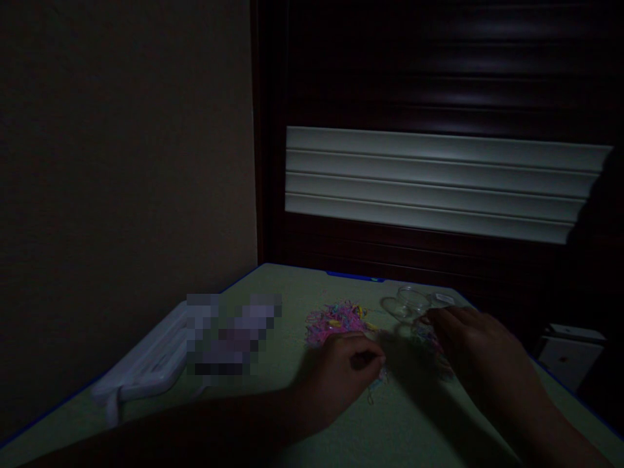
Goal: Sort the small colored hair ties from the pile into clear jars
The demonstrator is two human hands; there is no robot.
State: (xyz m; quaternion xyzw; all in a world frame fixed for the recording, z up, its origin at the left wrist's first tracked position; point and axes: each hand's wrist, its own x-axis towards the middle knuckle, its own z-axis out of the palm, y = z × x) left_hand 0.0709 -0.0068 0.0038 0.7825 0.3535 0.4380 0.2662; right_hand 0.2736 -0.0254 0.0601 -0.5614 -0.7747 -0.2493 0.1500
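A tangled heap of small, thin, colourful bands (336,322), mostly pink with some yellow and blue, lies mid-table. Just in front of it is my left hand (341,370), thumb and fingertips pinched together; whatever they may hold is too small to name. A few loose bands (371,392) lie by its fingertips. Over to the right, my right hand (470,348) reaches with bunched fingers over a second cluster of coloured bands (428,341), partly hidden beneath it. Dim light hides what its fingertips grip, if anything.
Clear round containers or lids (413,299) stand behind my right hand. A white slotted rack-like object (146,364) lies along the table's left side, beside a pixelated patch. A white boxy device (570,354) sits beyond the right edge. A wall (127,143) borders the left.
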